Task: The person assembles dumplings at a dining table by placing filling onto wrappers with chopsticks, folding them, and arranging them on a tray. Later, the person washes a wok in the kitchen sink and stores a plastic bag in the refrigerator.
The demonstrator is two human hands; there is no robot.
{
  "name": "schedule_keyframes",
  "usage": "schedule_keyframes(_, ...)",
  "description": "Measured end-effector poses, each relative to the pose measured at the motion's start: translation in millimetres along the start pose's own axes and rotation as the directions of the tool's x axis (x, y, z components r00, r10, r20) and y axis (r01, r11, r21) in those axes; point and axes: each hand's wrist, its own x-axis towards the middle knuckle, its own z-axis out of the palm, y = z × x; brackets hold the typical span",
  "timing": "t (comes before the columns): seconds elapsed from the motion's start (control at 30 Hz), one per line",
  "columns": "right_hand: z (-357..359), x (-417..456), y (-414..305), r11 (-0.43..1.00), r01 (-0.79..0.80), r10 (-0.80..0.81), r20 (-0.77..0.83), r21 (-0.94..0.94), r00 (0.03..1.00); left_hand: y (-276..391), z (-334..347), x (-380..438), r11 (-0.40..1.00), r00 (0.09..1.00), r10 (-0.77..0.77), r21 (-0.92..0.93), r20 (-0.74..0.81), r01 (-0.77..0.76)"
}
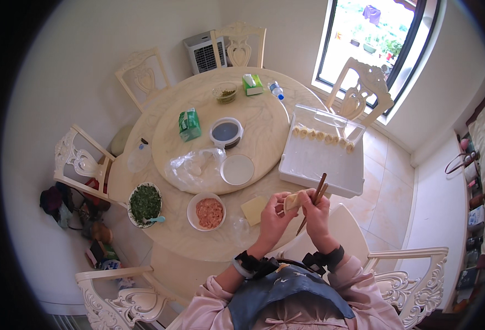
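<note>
My left hand (272, 216) and my right hand (317, 216) both pinch a folded dough wrapper (292, 201) over the table's near edge. Any filling inside it is hidden. A pair of wooden chopsticks (320, 189) is also held in my right hand, slanting past the fingers. Just left of my left hand lie pale yellow square wrappers (253, 211). Further left is a white bowl (190, 213) of pinkish minced meat (209, 213). Beyond my right hand, a white plastic tray (316, 163) carries a row of wrapped dumplings (324, 137) along its far side.
An oval bowl of chopped greens (145, 203) with a light-blue spoon (156, 220) stands at left. The turntable (263, 136) bears a plastic bag (193, 169), a round white lid (237, 169), a container of dark liquid (226, 132) and tissue packs (189, 124). Carved chairs (355, 95) ring the table.
</note>
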Motion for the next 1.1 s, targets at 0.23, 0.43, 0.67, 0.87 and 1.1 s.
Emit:
schedule_keyframes(0.23, -10, -1, -3, 0.991, 0.056, -0.049, 0.062, -0.121, 0.997, 8, -3, 2, 0.997, 0.997, 0.020, 0.072, 0.068, -0.025)
schedule_keyframes(0.43, -11, -3, -3, 0.931, 0.203, -0.230, -0.053, -0.303, 0.972, 5, 4, 2, 0.987, 0.988, -0.096, 0.144, 0.124, 0.077)
schedule_keyframes(0.67, -18, 6, 8, 0.970, 0.125, -0.178, -0.257, -0.210, 0.950, -11, 25, 22, 0.980, 0.984, -0.156, 0.138, 0.086, 0.143)
schedule_keyframes(0.87, -44, 17, 10, 0.992, 0.040, -0.066, -0.223, -0.119, 0.973, -25, 35, 54, 0.988, 0.988, -0.081, 0.138, 0.131, 0.063)
schedule_keyframes(1.1, -111, 8, 3, 0.974, 0.040, -0.109, -0.309, -0.221, 0.945, -69, 31, 179, 0.949, 0.959, -0.169, 0.299, 0.227, 0.096)
